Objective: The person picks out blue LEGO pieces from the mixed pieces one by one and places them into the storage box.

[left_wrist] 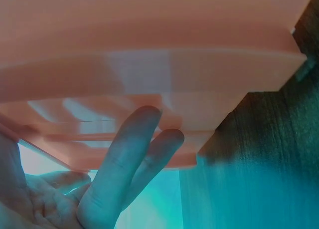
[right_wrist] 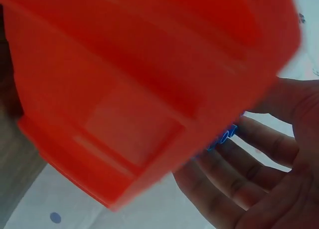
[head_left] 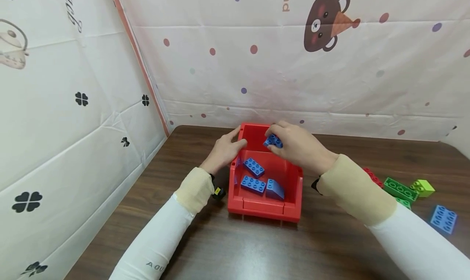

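Observation:
A red plastic bin (head_left: 263, 206) stands on the table with its open top toward me. My left hand (head_left: 222, 151) holds its left wall, thumb over the rim; in the left wrist view the fingers (left_wrist: 122, 164) lie outside along the wall. Over the bin's back right part, my right hand (head_left: 299, 147) grips a studded blue toy brick (head_left: 273, 141). In the right wrist view the bin wall (right_wrist: 99, 89) hides most of that brick (right_wrist: 223, 137). Inside the bin lie two blue studded bricks (head_left: 254, 167) and a blue sloped brick (head_left: 275, 189).
To the right on the dark wood table (head_left: 176, 162) lie a red brick (head_left: 373, 177), a long green brick (head_left: 400, 190), another green piece (head_left: 404, 202), a lime brick (head_left: 423, 188) and a blue brick (head_left: 443, 219). Patterned cloth (head_left: 220, 76) hangs behind the table.

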A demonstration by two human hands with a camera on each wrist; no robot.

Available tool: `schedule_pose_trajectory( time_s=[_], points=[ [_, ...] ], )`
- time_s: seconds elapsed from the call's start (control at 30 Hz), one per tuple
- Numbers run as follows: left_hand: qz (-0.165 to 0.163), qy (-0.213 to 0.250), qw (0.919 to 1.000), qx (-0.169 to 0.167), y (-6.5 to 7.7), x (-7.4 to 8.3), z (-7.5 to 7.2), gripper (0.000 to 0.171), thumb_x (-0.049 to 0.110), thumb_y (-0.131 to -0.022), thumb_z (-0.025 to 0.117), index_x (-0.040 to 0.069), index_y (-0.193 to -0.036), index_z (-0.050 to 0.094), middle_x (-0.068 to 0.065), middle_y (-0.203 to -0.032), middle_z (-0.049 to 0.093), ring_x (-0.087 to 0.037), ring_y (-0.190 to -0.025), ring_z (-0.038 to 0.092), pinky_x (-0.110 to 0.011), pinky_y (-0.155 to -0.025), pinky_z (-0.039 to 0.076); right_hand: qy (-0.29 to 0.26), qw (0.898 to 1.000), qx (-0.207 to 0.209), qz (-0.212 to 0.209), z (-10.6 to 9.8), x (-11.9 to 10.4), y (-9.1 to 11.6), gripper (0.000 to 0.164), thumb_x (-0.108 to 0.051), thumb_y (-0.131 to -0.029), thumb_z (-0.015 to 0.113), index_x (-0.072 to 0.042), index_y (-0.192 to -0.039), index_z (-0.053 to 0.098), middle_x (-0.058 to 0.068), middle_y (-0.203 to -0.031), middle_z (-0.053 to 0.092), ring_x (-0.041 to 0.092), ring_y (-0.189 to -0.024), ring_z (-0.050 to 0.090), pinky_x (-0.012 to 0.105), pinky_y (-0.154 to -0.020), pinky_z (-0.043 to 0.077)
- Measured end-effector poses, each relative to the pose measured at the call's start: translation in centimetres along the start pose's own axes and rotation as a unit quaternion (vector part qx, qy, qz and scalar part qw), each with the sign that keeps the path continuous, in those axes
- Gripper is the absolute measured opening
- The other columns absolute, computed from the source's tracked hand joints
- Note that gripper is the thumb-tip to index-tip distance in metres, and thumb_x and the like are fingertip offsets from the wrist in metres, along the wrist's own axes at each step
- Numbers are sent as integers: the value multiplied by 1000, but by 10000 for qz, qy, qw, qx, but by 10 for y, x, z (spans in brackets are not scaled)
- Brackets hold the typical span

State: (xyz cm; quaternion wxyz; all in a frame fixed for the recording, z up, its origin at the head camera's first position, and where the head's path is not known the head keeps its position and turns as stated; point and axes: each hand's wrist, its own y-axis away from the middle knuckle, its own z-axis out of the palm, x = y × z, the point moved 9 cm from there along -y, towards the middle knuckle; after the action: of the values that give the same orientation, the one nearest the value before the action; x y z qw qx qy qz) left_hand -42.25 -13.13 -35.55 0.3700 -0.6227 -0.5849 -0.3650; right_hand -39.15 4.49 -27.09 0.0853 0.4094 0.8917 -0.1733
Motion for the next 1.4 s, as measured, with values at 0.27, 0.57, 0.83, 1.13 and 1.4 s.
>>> schedule_pose_trajectory(
  time_s=[0.27, 0.57, 0.83, 1.13, 1.4],
  points=[
    [3, 19, 10000, -6, -2, -2, 1, 73, 30, -103, 59, 23, -170, 31, -18, -122, 69, -36, -91, 77, -41, -73, 66, -32, 9995, -293, 89, 16, 13, -7, 46, -14, -90, 84, -4, -131, 68, 13, -121, 65, 29, -105, 68, 47, -87, 63],
    [-2, -33, 10000, 48, -2, -2, 0, 73, 30, -103, 59, 24, -169, 32, -18, -120, 70, -36, -89, 77, -40, -73, 66, 165, 9975, -620, -295, 37, 17, -13, 45, -12, -89, 85, -3, -131, 69, 12, -119, 66, 27, -104, 68, 45, -89, 63],
    [-8, -53, 10000, 21, -3, -2, 1, 73, 31, -103, 59, 23, -169, 31, -21, -124, 69, -34, -88, 76, -40, -74, 65, 401, 9943, -855, -495, 50, 18, -20, 47, -13, -87, 87, -4, -130, 70, 11, -116, 67, 26, -103, 68, 45, -90, 63],
    [17, 4, 10000, -41, -3, 0, 2, 72, 30, -103, 58, 23, -170, 31, -22, -123, 70, -37, -89, 77, -39, -72, 65, 649, 9905, -1123, -452, 58, 18, -27, 50, -14, -86, 88, -5, -132, 70, 11, -116, 69, 26, -105, 69, 47, -92, 62],
    [45, -3, 10000, -56, -5, -1, 1, 71, 31, -103, 58, 25, -169, 32, -21, -122, 70, -37, -90, 77, -39, -72, 65, 965, 9850, -1364, -421, 66, 20, -32, 44, -13, -88, 86, -4, -129, 71, 10, -111, 69, 25, -99, 69, 46, -93, 62]
  ],
)
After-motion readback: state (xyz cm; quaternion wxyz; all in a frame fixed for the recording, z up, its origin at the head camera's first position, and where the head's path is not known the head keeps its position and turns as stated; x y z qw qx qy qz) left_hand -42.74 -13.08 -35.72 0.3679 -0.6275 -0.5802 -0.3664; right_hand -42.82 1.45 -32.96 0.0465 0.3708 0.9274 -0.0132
